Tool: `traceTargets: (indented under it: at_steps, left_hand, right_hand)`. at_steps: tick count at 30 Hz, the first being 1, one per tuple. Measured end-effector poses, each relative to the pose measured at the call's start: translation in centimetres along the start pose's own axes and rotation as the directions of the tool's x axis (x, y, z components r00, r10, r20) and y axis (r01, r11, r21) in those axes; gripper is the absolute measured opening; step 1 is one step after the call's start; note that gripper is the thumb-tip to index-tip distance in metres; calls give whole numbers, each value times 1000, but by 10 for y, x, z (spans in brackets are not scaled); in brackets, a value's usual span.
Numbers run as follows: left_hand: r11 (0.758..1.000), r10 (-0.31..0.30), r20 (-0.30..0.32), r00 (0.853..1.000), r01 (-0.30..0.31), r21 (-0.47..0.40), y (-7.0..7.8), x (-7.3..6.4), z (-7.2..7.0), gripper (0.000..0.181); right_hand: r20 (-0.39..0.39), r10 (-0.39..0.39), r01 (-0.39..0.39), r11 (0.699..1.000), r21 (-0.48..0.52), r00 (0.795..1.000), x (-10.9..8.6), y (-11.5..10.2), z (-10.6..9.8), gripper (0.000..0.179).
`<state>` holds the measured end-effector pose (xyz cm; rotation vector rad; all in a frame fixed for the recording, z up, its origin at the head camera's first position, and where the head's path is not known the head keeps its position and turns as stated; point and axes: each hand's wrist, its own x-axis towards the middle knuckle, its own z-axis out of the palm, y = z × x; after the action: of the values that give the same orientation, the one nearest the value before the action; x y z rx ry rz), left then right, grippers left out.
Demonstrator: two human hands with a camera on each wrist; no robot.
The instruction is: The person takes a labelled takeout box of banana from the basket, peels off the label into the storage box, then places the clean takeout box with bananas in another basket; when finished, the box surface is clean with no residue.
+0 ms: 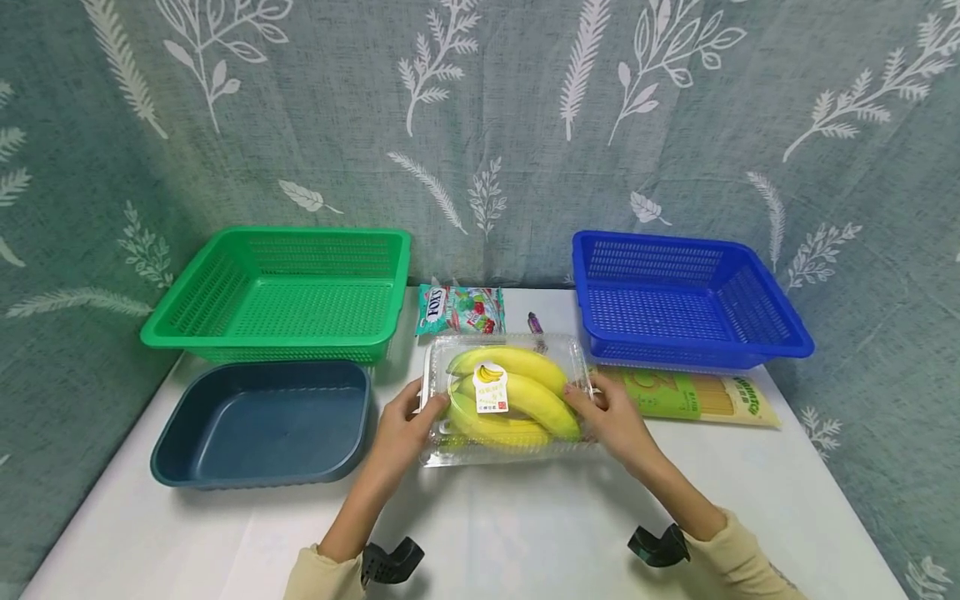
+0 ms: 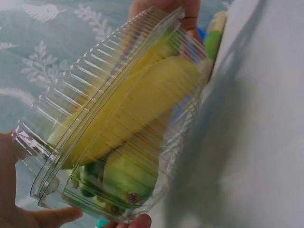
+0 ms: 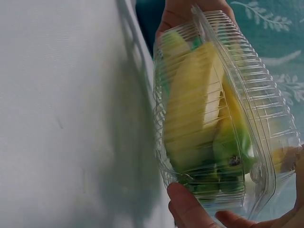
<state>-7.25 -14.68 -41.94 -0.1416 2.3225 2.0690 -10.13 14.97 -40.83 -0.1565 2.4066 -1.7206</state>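
Note:
Between both hands is a clear ribbed plastic clamshell box [image 1: 465, 457], lid closed, with yellow bananas [image 1: 525, 400] inside. A white label [image 1: 491, 387] with a banana picture is stuck on its lid. My left hand [image 1: 401, 429] grips the box's left end, thumb on top. The right end is gripped by my right hand [image 1: 618, 421], its thumb also over the lid. Both wrist views show fingers curled under the box, which casts a shadow on the white table. Green banana ends [image 3: 232, 147] show through the wall in the right wrist view.
A green basket [image 1: 288, 340] stands at the back left, with a dark blue tub [image 1: 262, 483] before it. At the back right is a blue basket [image 1: 693, 346], near a pasta packet [image 1: 697, 396]. A candy bag [image 1: 461, 310] and a small purple item [image 1: 535, 323] lie behind the box.

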Motion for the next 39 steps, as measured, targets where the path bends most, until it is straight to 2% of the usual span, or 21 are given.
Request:
traceTargets:
  at_steps: [9, 17, 22, 24, 27, 30, 34, 37, 39]
  left_hand:
    - [998, -13, -30, 999, 15, 56, -16, 1, -6, 54]
    - [995, -37, -48, 998, 41, 87, -22, 0, -10, 54]
    - [996, -40, -43, 998, 44, 80, -25, 0, -10, 53]
    - [996, -43, -45, 998, 47, 80, -26, 0, -11, 54]
    - [995, -51, -48, 998, 55, 87, -26, 0, -11, 55]
    - [993, -63, -49, 997, 67, 94, -26, 2, -11, 57]
    - [991, -73, -46, 996, 78, 105, -25, 5, -10, 60]
    - [991, -73, -43, 996, 78, 108, -25, 6, -9, 60]
    - [991, -74, -45, 996, 79, 108, -25, 6, -10, 60]
  right_hand:
    - [-16, 17, -19, 996, -84, 1000, 4, 11, 11, 38]
    - [-5, 96, -96, 991, -91, 995, 7, 14, 20, 43]
    - [-9, 102, -103, 991, -80, 995, 7, 13, 19, 42]
    - [-9, 108, -108, 990, -85, 994, 7, 12, 19, 46]
    - [-35, 106, -110, 983, -148, 994, 8, 11, 17, 61]
    - [-73, 67, -83, 968, -236, 995, 8, 5, 13, 76]
    - [-125, -86, 41, 945, -325, 988, 8, -7, 5, 67]
    - [-149, -250, 175, 904, -389, 957, 11, -20, 2, 49]
    - [-129, -335, 252, 868, -429, 933, 14, -30, 1, 41]
